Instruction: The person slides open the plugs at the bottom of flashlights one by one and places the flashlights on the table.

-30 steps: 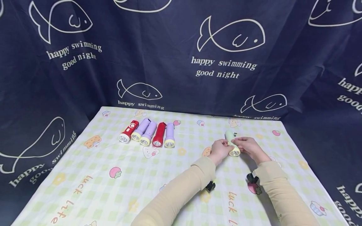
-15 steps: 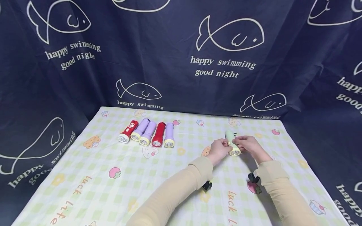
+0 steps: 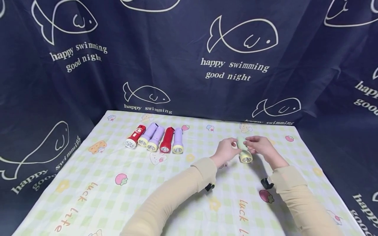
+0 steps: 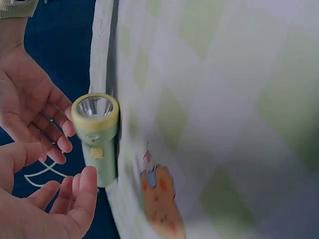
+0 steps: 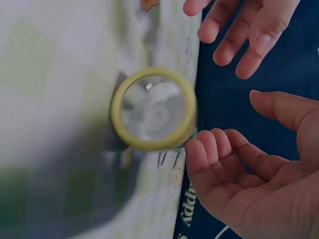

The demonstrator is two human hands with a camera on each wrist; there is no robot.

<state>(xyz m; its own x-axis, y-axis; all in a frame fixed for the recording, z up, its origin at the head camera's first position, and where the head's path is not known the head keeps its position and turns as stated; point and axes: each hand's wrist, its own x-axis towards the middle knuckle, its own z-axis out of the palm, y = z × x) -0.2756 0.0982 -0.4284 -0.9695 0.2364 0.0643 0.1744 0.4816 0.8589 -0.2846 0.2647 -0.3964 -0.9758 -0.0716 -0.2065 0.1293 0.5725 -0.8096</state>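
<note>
A mint-green flashlight (image 3: 243, 146) with a yellow head lies on the checkered cloth, lens towards me. Its yellow switch shows on top in the left wrist view. My left hand (image 3: 226, 151) is at its left side, thumb and fingers spread apart beside the body. On the other side is my right hand (image 3: 261, 146), its fingertips close to the barrel. In the right wrist view the thumb of the right hand (image 5: 254, 184) stands well away from its bent fingers, and nothing lies between them. Neither hand grips the flashlight (image 4: 101, 167).
To the left, several flashlights lie in a row: a red one with a white head (image 3: 136, 136), purple ones with yellow heads, such as the end one (image 3: 178, 140), and an all-red one (image 3: 167, 139). A dark blue curtain (image 3: 189, 65) hangs behind the table's back edge.
Both hands pinched the green flashlight in the earlier frames. Now their fingers have come loose from it and slid slightly towards its tail. The flashlight stays at nearly the same spot.
</note>
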